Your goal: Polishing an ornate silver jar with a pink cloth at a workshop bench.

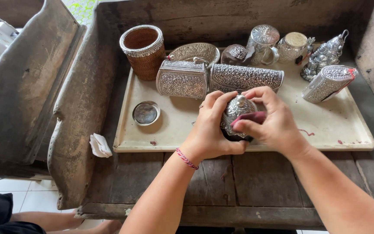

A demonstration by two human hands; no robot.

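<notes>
The embossed silver lidded pot, held over the tray's front edge on the desk, sits clasped in my left hand while my right hand's fingers pinch a dark red cloth against it, so I judge polishing is underway and needs steady rubbing.

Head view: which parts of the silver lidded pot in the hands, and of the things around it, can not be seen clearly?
- Silver lidded pot: the left hand and right hand cover its sides and base.
- Dark red cloth: mostly hidden under the right fingers.
- Dark embossed piece: partly behind the long silver box; its shape is unclear.
- Small round dish: what is inside it is too small to tell.
</notes>
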